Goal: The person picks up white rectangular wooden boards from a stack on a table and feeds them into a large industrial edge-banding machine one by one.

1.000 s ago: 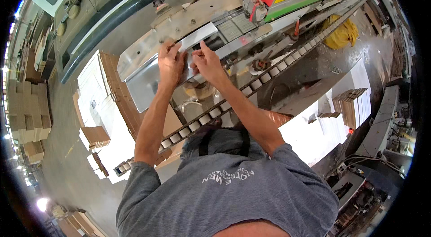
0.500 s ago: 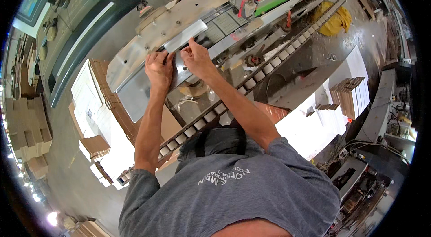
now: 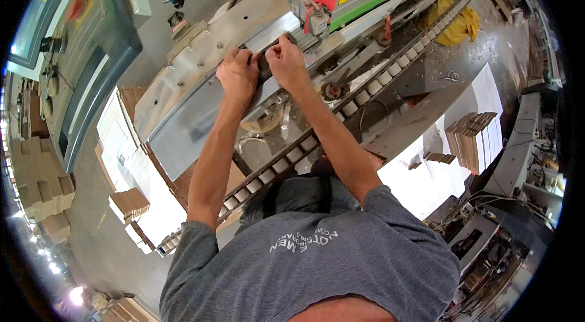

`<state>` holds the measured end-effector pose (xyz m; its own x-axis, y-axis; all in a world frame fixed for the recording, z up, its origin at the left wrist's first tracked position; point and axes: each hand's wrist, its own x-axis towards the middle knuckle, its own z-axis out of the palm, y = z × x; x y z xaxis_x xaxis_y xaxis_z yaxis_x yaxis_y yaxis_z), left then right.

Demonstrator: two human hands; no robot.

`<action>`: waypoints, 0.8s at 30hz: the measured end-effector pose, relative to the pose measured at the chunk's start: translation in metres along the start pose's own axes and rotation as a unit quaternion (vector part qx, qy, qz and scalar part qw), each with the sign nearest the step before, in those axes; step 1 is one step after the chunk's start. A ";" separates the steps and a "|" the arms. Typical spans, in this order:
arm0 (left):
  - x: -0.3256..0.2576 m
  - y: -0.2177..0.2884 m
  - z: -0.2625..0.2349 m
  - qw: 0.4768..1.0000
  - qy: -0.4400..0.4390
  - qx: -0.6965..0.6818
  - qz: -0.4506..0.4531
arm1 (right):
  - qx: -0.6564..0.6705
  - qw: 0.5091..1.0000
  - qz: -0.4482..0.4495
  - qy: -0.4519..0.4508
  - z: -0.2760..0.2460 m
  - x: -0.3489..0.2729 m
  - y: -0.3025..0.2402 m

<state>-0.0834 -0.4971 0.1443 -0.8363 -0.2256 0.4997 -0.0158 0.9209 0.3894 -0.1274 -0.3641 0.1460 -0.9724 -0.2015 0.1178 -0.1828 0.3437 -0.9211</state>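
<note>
Silver-white, narrow, flat strip (image 3: 277,27) lies on the long grey metal machine bed (image 3: 177,142) in the head view, its far end just beside a boxy grey fitting with red parts (image 3: 313,16). At its near side are 2 bent-fingered hands, left hand (image 3: 239,72) and right hand (image 3: 287,65); I cannot tell whether either pinches it. Judging by position, laying it down looks done; releasing it seems left, both hands being close against it.

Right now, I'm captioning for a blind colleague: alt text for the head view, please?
A person in a grey T-shirt has the left hand and right hand close together at a pale flat strip on a metal machine bed. A roller track runs diagonally below them, with cardboard stacks to either side.
</note>
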 end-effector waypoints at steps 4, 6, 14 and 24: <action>0.020 0.023 0.027 0.999 -0.027 -0.024 0.014 | 0.034 0.998 -0.042 0.011 -0.024 -0.001 0.013; 0.030 0.034 0.035 0.998 -0.048 -0.042 0.013 | 0.051 0.993 -0.099 0.029 -0.032 -0.022 0.013; 0.052 0.050 0.047 0.993 -0.063 -0.091 0.042 | 0.112 0.993 0.030 -0.028 -0.086 -0.130 -0.007; -0.077 0.018 -0.064 0.964 -0.100 -0.244 -0.010 | -0.227 0.941 0.226 0.109 -0.239 -0.313 0.076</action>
<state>0.0155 -0.4830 0.1621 -0.9284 -0.1300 0.3481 0.1869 0.6464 0.7397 0.1285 -0.0559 0.1276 -0.9632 0.2356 -0.1294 0.2620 0.7152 -0.6479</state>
